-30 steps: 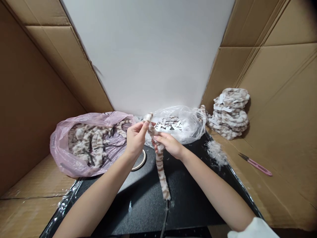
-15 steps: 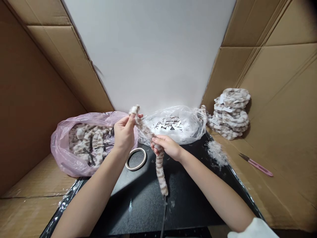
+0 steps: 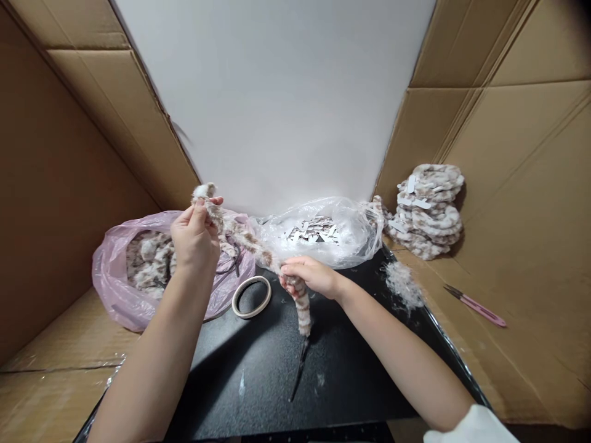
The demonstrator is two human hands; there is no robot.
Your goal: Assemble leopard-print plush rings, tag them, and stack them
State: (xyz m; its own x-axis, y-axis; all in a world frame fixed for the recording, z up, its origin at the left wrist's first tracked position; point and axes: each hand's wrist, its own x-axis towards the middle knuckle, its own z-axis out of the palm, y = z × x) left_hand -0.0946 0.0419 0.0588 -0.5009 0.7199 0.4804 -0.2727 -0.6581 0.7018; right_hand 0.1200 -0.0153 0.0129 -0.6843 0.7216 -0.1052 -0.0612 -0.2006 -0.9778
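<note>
A long furry strip (image 3: 242, 237), white with brown bands, is stretched between my two hands. My left hand (image 3: 196, 237) pinches it close to its upper left end. Lower down and to the right, my right hand (image 3: 311, 277) has its fingers wrapped round it, and the rest of the strip hangs below. A thin dark cord (image 3: 298, 372) runs from the hanging end down over the black table (image 3: 258, 381). Just left of the hanging part lies a ring-shaped roll of tape (image 3: 252, 297).
A pink plastic bag (image 3: 108, 264) with furry pieces sits behind my left arm. A clear bag (image 3: 364, 246) of small white tags stands at the back. To the right are stacked furry bundles (image 3: 431, 212), loose fluff (image 3: 402, 286) and pink-handled thread snips (image 3: 478, 304) on cardboard.
My left hand has moved left with the strip's end, so a longer stretch spans between my hands. Less of it hangs below my right hand, and the dark cord has come up.
</note>
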